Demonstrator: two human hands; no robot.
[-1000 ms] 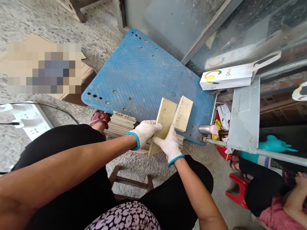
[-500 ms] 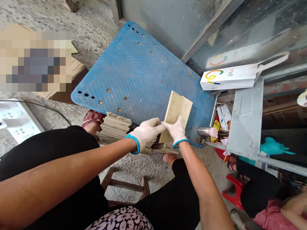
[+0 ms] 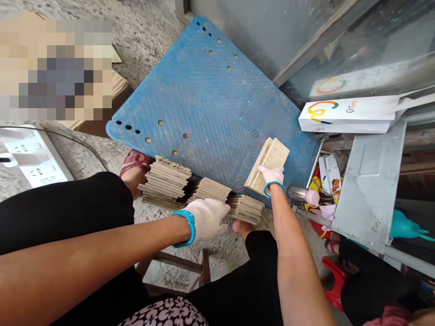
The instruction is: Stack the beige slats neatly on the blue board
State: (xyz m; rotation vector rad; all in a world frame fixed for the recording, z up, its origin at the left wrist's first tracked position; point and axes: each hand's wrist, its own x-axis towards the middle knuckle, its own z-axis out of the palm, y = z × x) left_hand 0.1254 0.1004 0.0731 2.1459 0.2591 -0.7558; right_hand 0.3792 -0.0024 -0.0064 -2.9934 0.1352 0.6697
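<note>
My right hand (image 3: 273, 175), in a white knit glove with a blue cuff, grips a small group of pale flat boards (image 3: 273, 151) near the right side of a blue plastic pallet (image 3: 204, 99). Its thumb lies across the top board. My left hand (image 3: 208, 219), gloved alike, is closed with its fingers curled; whether anything is in it is hidden. It is in front of a middle stack of thin boards (image 3: 211, 189) and beside a right stack (image 3: 247, 208). A taller, uneven left stack (image 3: 168, 177) stands by my foot.
A white paper bag (image 3: 346, 115) lies beside a grey metal shelf (image 3: 369, 176). A steel bottle with pink lid (image 3: 299, 194) is at the pallet's right corner. A power strip (image 3: 32, 156) and cable are at left. A wooden stool (image 3: 178, 262) stands below; another person's leg (image 3: 370, 276) shows at lower right.
My hands have moved apart. The right has carried the boards rightward and turned them; the left has drawn down off them toward the stacks. The view has shifted slightly.
</note>
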